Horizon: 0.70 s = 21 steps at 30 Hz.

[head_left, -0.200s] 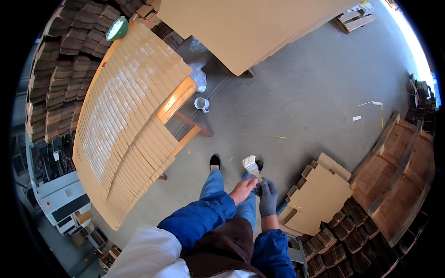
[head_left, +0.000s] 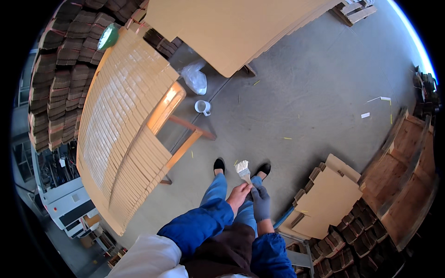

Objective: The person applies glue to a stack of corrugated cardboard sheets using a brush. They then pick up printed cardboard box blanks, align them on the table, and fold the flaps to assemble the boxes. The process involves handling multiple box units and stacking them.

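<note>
A flat paintbrush [head_left: 243,171] with pale, coated bristles points away from me, above my feet. Its handle runs back to my two hands, which meet in front of my lap. My bare left hand [head_left: 238,195] is closed at the handle from the left side. From the right, my right hand [head_left: 261,203], in a grey glove, closes round the handle's near end. To the left, overlapping cardboard sheets [head_left: 125,125] lie fanned out on an orange wooden table [head_left: 184,147], with a shiny wet-looking coating across much of them. A green bowl [head_left: 108,37] with white contents sits at the table's far end.
A white mug [head_left: 202,107] and a clear plastic bag [head_left: 193,78] are on the floor beyond the table. Large cardboard sheets [head_left: 241,32] jut in from the far side. Stacked cardboard [head_left: 320,204] and a wooden pallet [head_left: 402,171] stand at right; bundled cardboard [head_left: 69,83] rises at left.
The brush and both hands have shifted slightly left, and the bristles now tilt more to the left. My view has moved a little, uncovering my right shoe. Both hands stay at the handle.
</note>
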### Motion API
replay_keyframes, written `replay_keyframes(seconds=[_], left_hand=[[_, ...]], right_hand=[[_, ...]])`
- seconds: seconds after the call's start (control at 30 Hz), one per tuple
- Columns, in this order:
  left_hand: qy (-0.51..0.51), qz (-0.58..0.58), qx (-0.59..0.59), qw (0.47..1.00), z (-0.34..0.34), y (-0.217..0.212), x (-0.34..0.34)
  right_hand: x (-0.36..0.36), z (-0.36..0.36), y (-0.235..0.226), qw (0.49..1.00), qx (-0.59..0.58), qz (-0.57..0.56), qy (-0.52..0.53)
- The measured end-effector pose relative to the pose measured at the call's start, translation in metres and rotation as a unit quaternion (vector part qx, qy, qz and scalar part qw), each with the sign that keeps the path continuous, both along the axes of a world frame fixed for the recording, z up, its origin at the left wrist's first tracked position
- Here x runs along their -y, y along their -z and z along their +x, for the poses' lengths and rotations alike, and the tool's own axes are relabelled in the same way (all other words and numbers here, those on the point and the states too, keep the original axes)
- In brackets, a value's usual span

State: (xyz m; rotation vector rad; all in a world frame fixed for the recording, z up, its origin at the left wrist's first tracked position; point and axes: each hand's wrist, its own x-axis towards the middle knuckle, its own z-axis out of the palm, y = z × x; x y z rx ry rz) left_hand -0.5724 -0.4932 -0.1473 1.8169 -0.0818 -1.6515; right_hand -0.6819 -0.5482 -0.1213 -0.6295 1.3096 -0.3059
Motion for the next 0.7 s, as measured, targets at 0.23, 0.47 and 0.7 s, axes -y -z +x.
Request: replay_keyframes(seconds=[0.23,0.47,0.7], left_hand=[[-0.037,0.023,0.056,0.997,-0.011,0.037,-0.03],[0.202,0.059,0.113,0.971,-0.008,0.003,-0.041],[0.121,-0.154,0.084,0.977,0.121,-0.15,0.028]], right_hand=[[-0.005,-0.008,0.021,0.944,-0.155,-0.179,-0.231],[0.008,-0.017,-0.009,0.884,-0.15,-0.175,-0.408],[0.049,-0.007,-0.063,0.919,-0.028,-0.202,-0.338]])
